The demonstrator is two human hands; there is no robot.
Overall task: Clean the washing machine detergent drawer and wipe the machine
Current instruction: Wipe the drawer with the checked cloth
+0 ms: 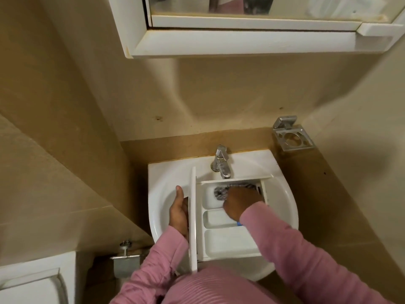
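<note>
The white detergent drawer (228, 240) lies across the white sink (282, 207), front panel to the left, its compartments facing up. My left hand (178, 211) holds the drawer's front panel from the left side, thumb pointing up. My right hand (240, 202) is inside the far compartment and grips a grey patterned cloth (220, 192), pressed against the compartment's floor. A small blue part (239, 223) shows beside my right wrist.
A chrome tap (221, 163) stands at the back of the sink, just above the drawer. A metal holder (292, 137) is fixed to the wall at right, a mirror cabinet (241, 25) hangs overhead. A toilet cistern (32, 284) and paper holder (125, 260) sit lower left.
</note>
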